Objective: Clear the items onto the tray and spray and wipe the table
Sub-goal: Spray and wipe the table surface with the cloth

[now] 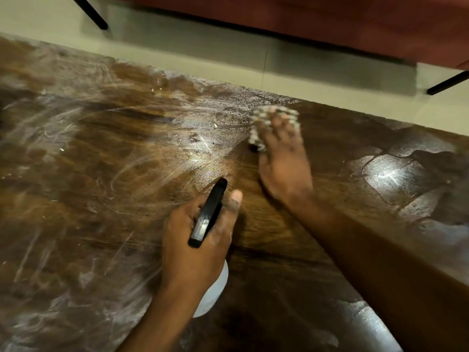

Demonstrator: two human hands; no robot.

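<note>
The dark wooden surface (101, 199) is streaked with whitish smears (48, 138). Fine droplets (228, 109) speckle it near its far edge, where a pale cloth (255, 134) lies on it. A shiny wet patch (390, 171) sits at its right.

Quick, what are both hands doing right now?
Left hand: holding a spray bottle.
Right hand: open, fingers spread, pressing a cloth on the table.

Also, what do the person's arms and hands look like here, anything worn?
No gloves, rings or watch show on the left hand or the right hand, which is motion-blurred. The left forearm and right forearm are bare to the frame edge, no sleeves in view. Faint whitish smears mark the left hand's back.
</note>
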